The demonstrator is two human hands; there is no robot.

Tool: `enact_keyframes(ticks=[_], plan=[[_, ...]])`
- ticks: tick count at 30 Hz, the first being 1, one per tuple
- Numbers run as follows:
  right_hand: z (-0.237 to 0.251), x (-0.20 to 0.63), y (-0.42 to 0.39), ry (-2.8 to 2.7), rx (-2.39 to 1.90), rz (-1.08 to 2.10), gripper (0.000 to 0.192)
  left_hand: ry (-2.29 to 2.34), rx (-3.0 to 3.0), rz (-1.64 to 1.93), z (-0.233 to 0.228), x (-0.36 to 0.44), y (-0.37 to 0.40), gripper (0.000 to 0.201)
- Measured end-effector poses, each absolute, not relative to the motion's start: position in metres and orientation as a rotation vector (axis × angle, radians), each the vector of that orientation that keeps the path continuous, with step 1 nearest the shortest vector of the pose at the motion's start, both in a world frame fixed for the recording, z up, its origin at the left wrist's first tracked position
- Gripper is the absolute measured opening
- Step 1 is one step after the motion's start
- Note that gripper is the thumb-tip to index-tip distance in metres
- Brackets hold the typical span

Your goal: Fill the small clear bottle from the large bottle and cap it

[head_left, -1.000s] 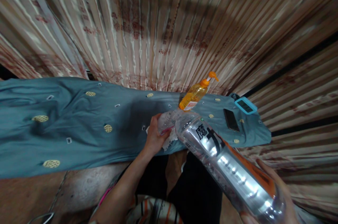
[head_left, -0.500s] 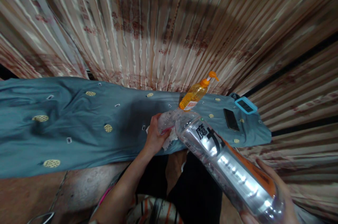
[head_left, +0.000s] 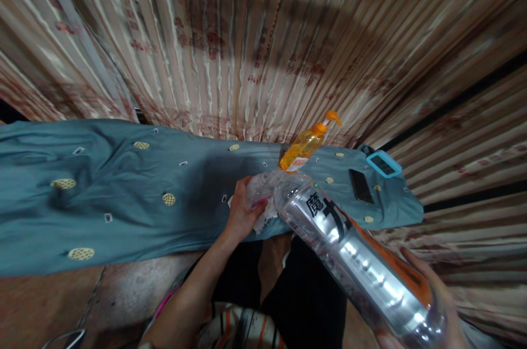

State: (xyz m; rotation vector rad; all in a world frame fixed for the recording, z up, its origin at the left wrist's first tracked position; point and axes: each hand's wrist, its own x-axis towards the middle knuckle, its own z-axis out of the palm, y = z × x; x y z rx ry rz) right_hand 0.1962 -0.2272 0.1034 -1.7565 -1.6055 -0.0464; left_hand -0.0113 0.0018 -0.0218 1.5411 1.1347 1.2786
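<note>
My left hand (head_left: 242, 212) is curled closed around a small clear plastic container (head_left: 257, 191) with a trace of pink near my thumb. My right hand (head_left: 447, 299) is spread wide, gripping the base end of a large clear plastic bottle (head_left: 349, 253) with a silver and orange label. I hold this bottle tilted, its neck down at the container's mouth; I cannot tell whether they touch. Both are above the blue-green pineapple-print cloth (head_left: 123, 179), near a crumpled white paper piece (head_left: 267, 218). Just beyond stands a transparent amber bottle with an orange pump (head_left: 302, 148). Farther right lie a flat black phone (head_left: 361, 186) and a light-blue-framed device with a dark screen (head_left: 383, 164).
</note>
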Motion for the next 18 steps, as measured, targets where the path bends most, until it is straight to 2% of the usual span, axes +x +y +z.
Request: enact_keyframes(ticks=[10,14,18], plan=[[0.106,0.198,-0.226,-1.677,-1.707,-0.028,0.093,1.133,1.511,1.287,-0.023,-0.011,0.002,0.06],[0.106,0.19,-0.227,-1.52,-1.784,-0.025,0.086,1.131,1.511,1.299,-0.023,-0.011,0.002,0.06],[0.107,0.196,-0.227,-1.703,-1.704,-0.056,0.09,1.119,1.516,1.295,-0.023,-0.011,0.002,0.059]])
